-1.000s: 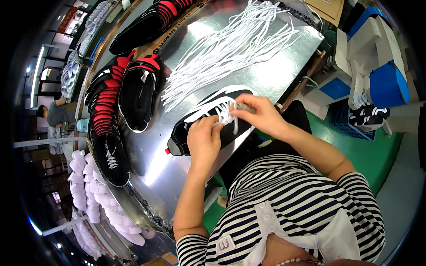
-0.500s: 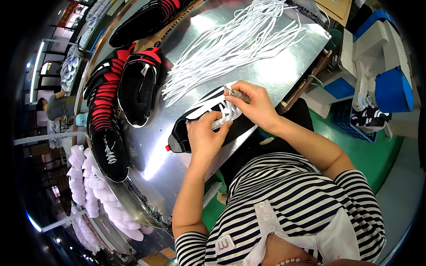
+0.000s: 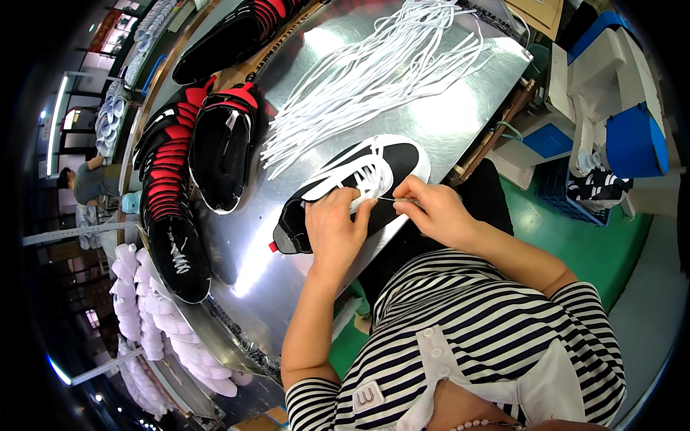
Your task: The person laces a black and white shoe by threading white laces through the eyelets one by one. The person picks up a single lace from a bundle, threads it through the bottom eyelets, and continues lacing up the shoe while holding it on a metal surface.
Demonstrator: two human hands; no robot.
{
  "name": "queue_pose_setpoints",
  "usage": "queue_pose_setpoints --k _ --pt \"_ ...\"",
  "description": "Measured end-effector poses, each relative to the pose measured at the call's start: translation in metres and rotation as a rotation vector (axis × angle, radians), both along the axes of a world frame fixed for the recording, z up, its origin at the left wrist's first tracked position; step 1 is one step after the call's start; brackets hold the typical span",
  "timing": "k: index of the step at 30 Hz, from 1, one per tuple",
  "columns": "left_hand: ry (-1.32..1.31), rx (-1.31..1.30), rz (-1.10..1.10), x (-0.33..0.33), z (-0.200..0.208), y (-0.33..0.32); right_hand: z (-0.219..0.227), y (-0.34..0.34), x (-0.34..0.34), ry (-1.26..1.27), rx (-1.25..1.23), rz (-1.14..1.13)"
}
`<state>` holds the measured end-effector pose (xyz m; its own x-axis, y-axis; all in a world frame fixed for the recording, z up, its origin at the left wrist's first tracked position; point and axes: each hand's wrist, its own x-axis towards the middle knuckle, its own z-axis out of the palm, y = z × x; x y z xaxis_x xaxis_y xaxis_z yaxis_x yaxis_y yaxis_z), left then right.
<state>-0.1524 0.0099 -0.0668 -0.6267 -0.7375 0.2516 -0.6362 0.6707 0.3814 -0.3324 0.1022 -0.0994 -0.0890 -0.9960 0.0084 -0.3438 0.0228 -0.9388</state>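
A black and white shoe upper (image 3: pixel 407 159) lies on the metal tabletop, its toe pointing to the upper right and a red tab at its heel. White lace (image 3: pixel 369 178) crosses over its tongue. My left hand (image 3: pixel 335 221) presses on the shoe's near side, thumb and fingers closed about the edge by the eyelets. At the shoe's near edge, my right hand (image 3: pixel 430 208) pinches a hand tool with a thin metal shaft (image 3: pixel 388 199). The shaft points left to the eyelet row; its tip is too small to make out, and the handle is mostly hidden in my fingers.
A bundle of white laces (image 3: pixel 374 79) is spread across the metal table (image 3: pixel 460 122). To the left stand a black shoe upper (image 3: pixel 221 161) and a nested row of black and red uppers (image 3: pixel 169 172). Beyond the table's right edge is a blue crate (image 3: pixel 575 201). A person is far left.
My right hand has moved from the far side of the lacing to the shoe's near edge, with the tool now pointing left. My left hand has stayed on the shoe.
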Motion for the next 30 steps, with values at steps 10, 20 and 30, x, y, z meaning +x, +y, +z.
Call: queue_pose_setpoints --k 10,20,30 --pt "0.014 0.01 -0.009 -0.001 0.001 0.002 0.003 -0.005 0.001 -0.144 0.085 0.016" --pt "0.165 0.113 -0.107 -0.001 0.002 0.018 -0.007 -0.019 0.032 -0.466 0.136 -0.124" --pt "0.024 -0.213 -0.091 0.021 0.003 0.031 0.053 -0.006 -0.048 -0.058 -0.14 -0.14"
